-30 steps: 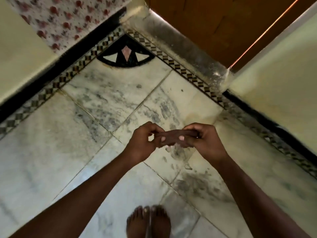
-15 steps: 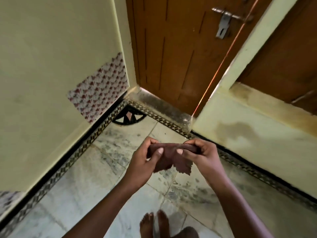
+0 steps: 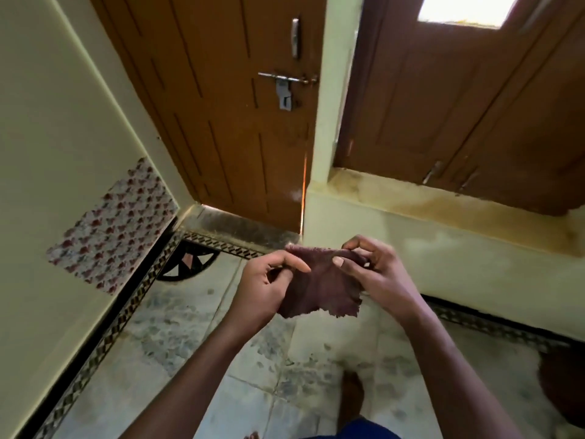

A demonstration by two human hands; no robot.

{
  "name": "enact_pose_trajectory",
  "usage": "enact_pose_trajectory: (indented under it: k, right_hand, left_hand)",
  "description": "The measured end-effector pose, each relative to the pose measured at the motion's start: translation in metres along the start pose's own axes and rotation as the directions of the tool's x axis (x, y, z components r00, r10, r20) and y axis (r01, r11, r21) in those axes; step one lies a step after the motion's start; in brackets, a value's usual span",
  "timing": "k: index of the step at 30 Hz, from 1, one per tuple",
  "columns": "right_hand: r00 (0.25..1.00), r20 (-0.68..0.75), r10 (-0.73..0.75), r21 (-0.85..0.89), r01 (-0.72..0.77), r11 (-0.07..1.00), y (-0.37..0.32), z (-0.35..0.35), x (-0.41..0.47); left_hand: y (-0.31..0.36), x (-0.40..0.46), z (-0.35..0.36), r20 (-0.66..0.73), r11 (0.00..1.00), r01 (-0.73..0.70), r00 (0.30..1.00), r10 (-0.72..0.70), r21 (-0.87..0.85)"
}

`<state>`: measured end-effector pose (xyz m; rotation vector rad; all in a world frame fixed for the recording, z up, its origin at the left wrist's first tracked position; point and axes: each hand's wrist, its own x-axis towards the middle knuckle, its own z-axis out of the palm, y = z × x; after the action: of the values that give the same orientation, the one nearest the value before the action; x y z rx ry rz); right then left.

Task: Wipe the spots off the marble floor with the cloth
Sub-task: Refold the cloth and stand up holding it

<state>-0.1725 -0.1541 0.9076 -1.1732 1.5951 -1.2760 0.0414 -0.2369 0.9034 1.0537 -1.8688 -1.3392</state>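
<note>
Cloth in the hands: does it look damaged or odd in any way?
Yes. The dark maroon cloth, held up off the marble floor between the left hand and right hand, has a ragged, torn-looking lower edge. Otherwise it looks usable.

Both hands hold a dark maroon cloth spread in the air above the marble floor, the left hand pinching its left edge and the right hand its upper right corner (the lower edge hangs free and ragged). Grey spots mottle the tiles below. Beyond stand a brown wooden door with a metal latch, and a patterned floor border along the yellow wall.
</note>
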Motion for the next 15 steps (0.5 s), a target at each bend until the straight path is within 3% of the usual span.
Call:
enact_pose_trajectory:
  k: [4, 7, 11, 15]
  right_hand:
    - [0.995, -0.091, 0.034, 0.117, -0.023, 0.993, 0.010, -0.086, 0.025]
    - [0.998, -0.057, 0.030, 0.187, -0.019, 0.982, 0.020, -0.139, 0.042]
    - [0.992, -0.105, -0.064, 0.079, 0.072, 0.994, 0.047, -0.192, 0.076]
    - [0.982, -0.180, -0.064, 0.018, 0.068, 0.998, 0.077, -0.218, 0.113]
  left_hand:
    - [0.025, 0.054, 0.068, 0.038, 0.999, 0.024, 0.999, -0.023, -0.024]
    - [0.041, 0.086, 0.107, 0.117, 0.997, 0.060, 0.992, -0.053, -0.055]
    - [0.039, 0.134, 0.146, 0.147, 0.998, 0.009, 0.989, -0.020, 0.070]
    - [0.036, 0.177, 0.170, 0.104, 0.994, 0.025, 0.994, -0.036, 0.106]
